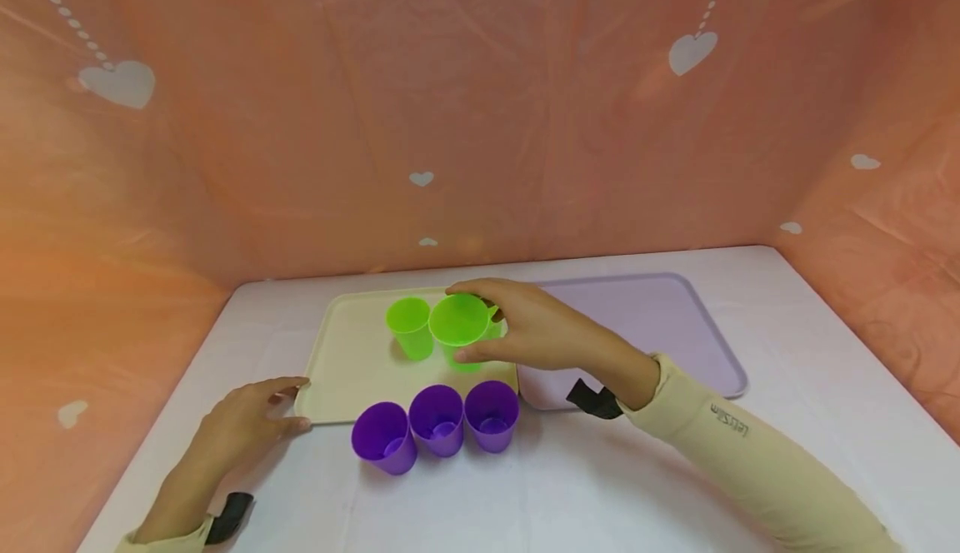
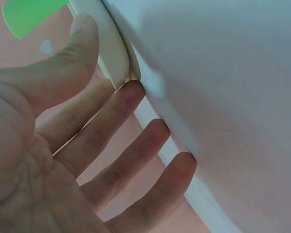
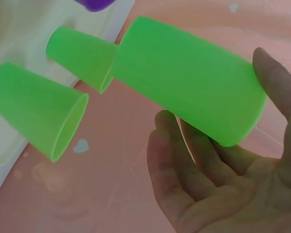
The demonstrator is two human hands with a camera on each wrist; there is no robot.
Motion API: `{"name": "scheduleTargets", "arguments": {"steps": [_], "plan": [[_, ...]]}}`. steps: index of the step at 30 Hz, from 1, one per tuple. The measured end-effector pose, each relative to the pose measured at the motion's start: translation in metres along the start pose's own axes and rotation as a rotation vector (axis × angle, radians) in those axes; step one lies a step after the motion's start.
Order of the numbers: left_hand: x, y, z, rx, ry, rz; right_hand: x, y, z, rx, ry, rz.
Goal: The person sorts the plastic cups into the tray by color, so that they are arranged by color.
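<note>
My right hand (image 1: 543,328) holds a bright green plastic cup (image 1: 459,320) over the cream tray (image 1: 337,370), thumb on one side and fingers on the other. In the right wrist view the held cup (image 3: 189,80) is gripped near its rim. Two more green cups stand on the cream tray, one left of the held cup (image 1: 410,332) and one mostly hidden behind my right hand (image 1: 495,331). At the tray's front left corner, my left hand (image 1: 243,420) touches the edge with thumb and fingertips, fingers spread and fairly straight.
Three purple cups (image 1: 437,420) stand upright in a row along the front of the cream tray. A lilac tray (image 1: 637,320) lies against its right side. White cloth (image 1: 600,486) covers the table, and orange curtain (image 1: 480,120) with hearts surrounds the back and sides.
</note>
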State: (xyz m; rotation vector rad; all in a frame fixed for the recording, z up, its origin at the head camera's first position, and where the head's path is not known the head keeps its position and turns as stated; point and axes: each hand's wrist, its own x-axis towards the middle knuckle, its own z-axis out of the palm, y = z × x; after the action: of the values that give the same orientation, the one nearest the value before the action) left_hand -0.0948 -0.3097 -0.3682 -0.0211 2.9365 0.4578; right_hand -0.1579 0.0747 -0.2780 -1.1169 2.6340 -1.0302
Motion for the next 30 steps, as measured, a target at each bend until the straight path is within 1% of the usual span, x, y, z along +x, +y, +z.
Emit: {"name": "scheduleTargets", "arguments": {"steps": [9, 15, 23, 30], "plan": [[0.002, -0.001, 0.0, 0.006, 0.005, 0.007, 0.027, -0.014, 0.01, -0.038, -0.048, -0.014], [0.004, 0.0, 0.0, 0.002, -0.007, -0.005, 0.047, -0.023, 0.016, -0.053, -0.076, -0.011], [0.007, 0.001, 0.002, 0.035, 0.018, 0.022, 0.073, -0.022, 0.021, -0.015, -0.074, -0.057], [0.009, 0.002, 0.0, 0.037, 0.014, 0.031, 0.095, -0.018, 0.028, -0.032, -0.071, -0.041]]}}
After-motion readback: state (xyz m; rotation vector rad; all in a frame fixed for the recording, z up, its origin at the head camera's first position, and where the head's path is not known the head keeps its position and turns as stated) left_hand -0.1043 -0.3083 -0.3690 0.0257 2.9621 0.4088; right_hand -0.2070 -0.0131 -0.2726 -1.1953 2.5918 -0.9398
